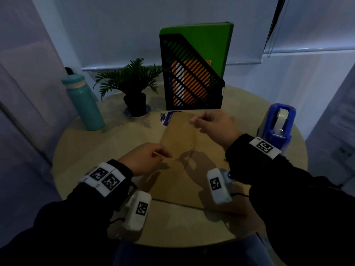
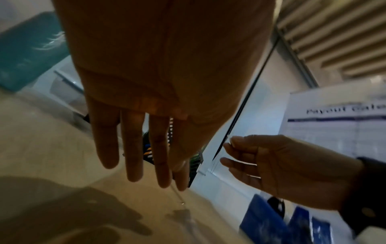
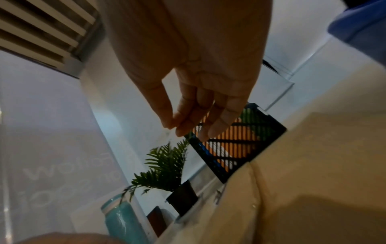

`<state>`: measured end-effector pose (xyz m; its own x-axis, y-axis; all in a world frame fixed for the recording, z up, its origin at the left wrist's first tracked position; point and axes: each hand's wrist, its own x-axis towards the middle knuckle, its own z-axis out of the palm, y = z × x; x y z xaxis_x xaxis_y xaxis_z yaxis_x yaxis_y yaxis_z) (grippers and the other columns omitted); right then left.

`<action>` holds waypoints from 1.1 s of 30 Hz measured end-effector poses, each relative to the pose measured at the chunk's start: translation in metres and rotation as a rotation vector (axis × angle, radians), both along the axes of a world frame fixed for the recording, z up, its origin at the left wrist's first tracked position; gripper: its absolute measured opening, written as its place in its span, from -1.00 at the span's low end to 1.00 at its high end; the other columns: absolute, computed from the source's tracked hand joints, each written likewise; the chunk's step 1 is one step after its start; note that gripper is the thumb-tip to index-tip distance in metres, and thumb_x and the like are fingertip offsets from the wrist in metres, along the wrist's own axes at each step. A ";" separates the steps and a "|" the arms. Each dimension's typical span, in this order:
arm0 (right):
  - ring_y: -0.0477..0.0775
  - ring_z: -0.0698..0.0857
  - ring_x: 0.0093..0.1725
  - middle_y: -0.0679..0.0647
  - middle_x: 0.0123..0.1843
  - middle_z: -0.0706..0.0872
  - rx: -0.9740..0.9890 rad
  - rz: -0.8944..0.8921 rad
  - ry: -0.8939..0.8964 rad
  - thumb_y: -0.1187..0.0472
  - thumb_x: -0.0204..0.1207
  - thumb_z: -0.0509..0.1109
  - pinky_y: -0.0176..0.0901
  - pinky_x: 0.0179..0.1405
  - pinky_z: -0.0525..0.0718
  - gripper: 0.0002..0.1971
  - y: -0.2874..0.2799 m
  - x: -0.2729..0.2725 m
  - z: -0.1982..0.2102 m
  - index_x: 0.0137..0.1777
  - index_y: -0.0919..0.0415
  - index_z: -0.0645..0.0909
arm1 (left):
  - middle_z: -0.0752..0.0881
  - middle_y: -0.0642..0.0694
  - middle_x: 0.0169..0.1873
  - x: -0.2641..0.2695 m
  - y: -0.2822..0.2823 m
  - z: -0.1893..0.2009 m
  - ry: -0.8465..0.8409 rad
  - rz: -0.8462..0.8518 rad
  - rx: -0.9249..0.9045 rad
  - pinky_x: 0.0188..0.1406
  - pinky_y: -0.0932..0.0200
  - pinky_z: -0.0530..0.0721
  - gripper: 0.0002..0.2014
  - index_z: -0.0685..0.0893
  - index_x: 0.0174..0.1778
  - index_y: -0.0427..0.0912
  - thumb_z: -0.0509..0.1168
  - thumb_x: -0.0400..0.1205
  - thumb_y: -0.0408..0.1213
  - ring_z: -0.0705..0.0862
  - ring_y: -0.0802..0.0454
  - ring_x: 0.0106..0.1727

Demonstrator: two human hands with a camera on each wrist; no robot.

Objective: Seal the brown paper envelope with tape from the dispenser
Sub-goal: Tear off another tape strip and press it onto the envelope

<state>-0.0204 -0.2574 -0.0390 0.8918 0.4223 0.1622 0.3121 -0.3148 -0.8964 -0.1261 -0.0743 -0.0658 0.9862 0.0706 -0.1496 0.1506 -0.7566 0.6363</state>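
Note:
The brown paper envelope [image 1: 180, 143] lies flat in the middle of the round table [image 1: 86, 150]. Both my hands hover above it. My left hand [image 1: 165, 153] pinches thumb against forefinger over the envelope's left edge. Farther back, my right hand [image 1: 193, 120] pinches over the envelope's far end. A thin strip of clear tape [image 2: 178, 195] hangs from my left fingertips [image 2: 181, 181] and is barely visible. In the right wrist view my right hand [image 3: 173, 128] has its thumb and fingers closed on the faint tape end. The blue tape dispenser [image 1: 276, 123] stands to the right, beyond my right wrist.
A teal bottle [image 1: 84, 104] and a potted plant [image 1: 134, 87] stand at the back left. A black file holder with a green folder [image 1: 192, 79] stands behind the envelope. A purple and white item [image 1: 169, 118] lies at the envelope's far left corner.

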 end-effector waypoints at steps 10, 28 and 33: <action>-0.02 0.66 0.01 0.04 -0.07 0.75 -0.128 -0.021 0.216 0.16 0.50 0.46 -0.15 0.04 0.60 -0.80 -0.001 -0.011 -0.022 -0.04 0.30 0.78 | 0.75 0.09 0.12 0.008 -0.002 -0.003 0.173 -0.184 0.187 0.29 0.16 0.62 -0.82 0.79 0.07 0.00 0.34 0.63 -0.27 0.68 0.19 0.14; 0.02 0.33 -0.42 0.32 -0.34 0.45 -0.458 0.154 0.338 0.18 0.55 0.40 -0.19 -0.37 0.27 -0.74 0.005 -0.024 -0.029 -0.32 0.24 0.49 | 0.58 0.09 0.22 0.012 0.001 -0.012 0.187 -0.301 0.290 0.14 0.29 0.44 -0.78 0.78 0.13 0.07 0.38 0.60 -0.25 0.52 0.18 0.13; 0.23 0.59 -0.28 0.32 -0.20 0.64 -0.520 0.187 0.321 0.12 0.52 0.41 -0.15 -0.28 0.42 -0.72 0.010 -0.023 -0.035 -0.20 0.39 0.63 | 0.58 0.10 0.22 0.014 0.001 -0.013 0.190 -0.289 0.282 0.15 0.26 0.45 -0.79 0.79 0.09 0.09 0.41 0.58 -0.23 0.51 0.18 0.13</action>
<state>-0.0438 -0.2471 -0.0741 0.7655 0.5273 -0.3688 0.1453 -0.7000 -0.6992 -0.1123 -0.0732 -0.0791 0.9282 -0.1401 -0.3446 0.0017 -0.9247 0.3807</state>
